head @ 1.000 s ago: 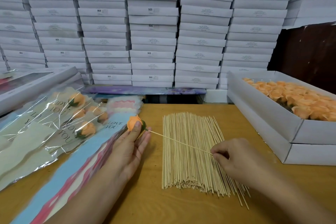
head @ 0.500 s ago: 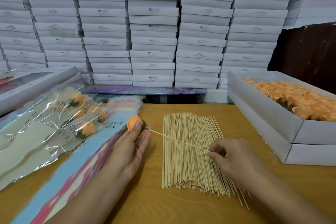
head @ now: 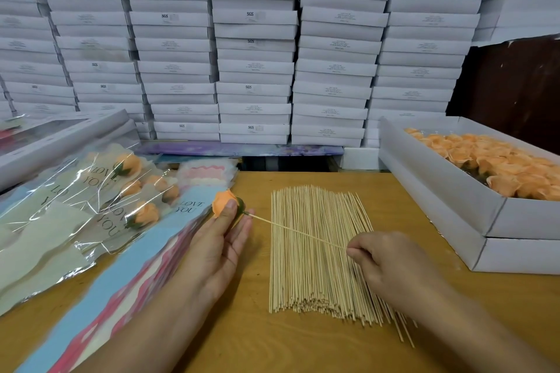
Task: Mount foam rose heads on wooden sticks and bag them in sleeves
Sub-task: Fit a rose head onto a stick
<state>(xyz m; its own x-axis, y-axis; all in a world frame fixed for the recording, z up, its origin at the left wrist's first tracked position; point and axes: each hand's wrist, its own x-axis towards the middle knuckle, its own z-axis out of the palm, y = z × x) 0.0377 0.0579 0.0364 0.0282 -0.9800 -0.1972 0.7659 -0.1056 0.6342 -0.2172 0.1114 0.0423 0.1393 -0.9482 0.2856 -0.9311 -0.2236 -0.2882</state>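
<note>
An orange foam rose head (head: 221,202) with a green base is held at the fingertips of my left hand (head: 218,239), thumb on top. A thin wooden stick (head: 295,231) runs from the rose's base to my right hand (head: 383,263), which pinches its far end. Under the stick lies a flat pile of several wooden sticks (head: 318,251) on the wooden table. A stack of blue and pink "LOVE YOU" sleeves (head: 127,263) lies left of my left hand.
Several bagged roses in clear sleeves (head: 100,206) lie at the left. A white box of orange rose heads (head: 497,169) stands at the right on another white box. Stacked white boxes (head: 254,48) form a wall behind the table.
My right hand has slid a little leftward along the stick toward the rose. My left hand and the rose have stayed put.
</note>
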